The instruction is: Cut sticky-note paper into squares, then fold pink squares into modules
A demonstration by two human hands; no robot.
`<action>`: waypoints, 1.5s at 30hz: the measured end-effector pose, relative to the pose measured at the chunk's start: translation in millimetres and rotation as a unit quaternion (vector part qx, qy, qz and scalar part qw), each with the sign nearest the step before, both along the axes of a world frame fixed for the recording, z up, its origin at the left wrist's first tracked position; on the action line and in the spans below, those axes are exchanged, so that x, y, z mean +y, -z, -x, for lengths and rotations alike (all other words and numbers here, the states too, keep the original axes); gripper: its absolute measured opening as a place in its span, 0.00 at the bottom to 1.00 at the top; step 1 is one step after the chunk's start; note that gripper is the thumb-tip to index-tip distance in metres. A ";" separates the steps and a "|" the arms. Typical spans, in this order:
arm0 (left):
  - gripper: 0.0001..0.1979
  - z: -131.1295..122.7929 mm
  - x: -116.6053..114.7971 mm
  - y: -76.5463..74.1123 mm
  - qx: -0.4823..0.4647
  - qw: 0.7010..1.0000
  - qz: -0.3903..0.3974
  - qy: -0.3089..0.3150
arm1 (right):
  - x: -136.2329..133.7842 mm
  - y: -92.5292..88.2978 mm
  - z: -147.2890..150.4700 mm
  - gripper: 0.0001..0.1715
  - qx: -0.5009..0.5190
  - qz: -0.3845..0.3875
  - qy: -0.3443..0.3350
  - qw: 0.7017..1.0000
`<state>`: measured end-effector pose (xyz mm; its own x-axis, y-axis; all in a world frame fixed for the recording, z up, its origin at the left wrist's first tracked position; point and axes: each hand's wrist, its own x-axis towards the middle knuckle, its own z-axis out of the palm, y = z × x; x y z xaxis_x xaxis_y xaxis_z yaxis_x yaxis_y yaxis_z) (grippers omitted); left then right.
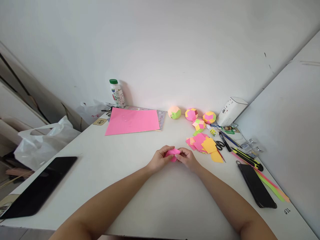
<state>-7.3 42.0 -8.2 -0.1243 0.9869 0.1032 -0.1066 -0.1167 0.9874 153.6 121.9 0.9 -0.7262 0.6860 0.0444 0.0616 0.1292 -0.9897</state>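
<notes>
A small folded piece of pink paper is held between both hands above the white table. My left hand pinches its left side, thumb in front. My right hand grips its right edge between thumb and fingers. Just right of my right hand lies a pile of cut paper pieces in pink, yellow and orange, with black scissors beside it. Behind the pile sit several multicoloured paper balls. Fingers hide part of the pink paper.
Pink sheets lie at the back left near a bottle. A black tablet-like slab rests on the left. To the right are a black case, a yellow-black cutter, pens and a white container. Walls bound the back and right.
</notes>
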 end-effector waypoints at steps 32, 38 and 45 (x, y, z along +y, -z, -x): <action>0.18 -5.4 -5.3 -8.8 0.135 0.990 0.001 0.036 | 4.5 1.0 1.7 0.19 0.035 0.046 0.075 0.995; 0.19 -6.0 -8.0 -12.2 0.151 0.987 0.017 0.051 | 5.3 1.8 0.6 0.20 0.049 0.057 0.069 0.995; 0.19 -6.7 -8.2 -10.9 0.131 0.991 0.020 0.033 | 5.8 2.8 -0.1 0.16 0.043 0.039 0.062 0.996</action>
<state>-0.5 33.8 2.7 -0.0343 0.9959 0.0834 0.1485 -0.0774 0.9859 153.7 127.7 -1.9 -0.6311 0.7743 0.0460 -0.0133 0.0485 -0.9987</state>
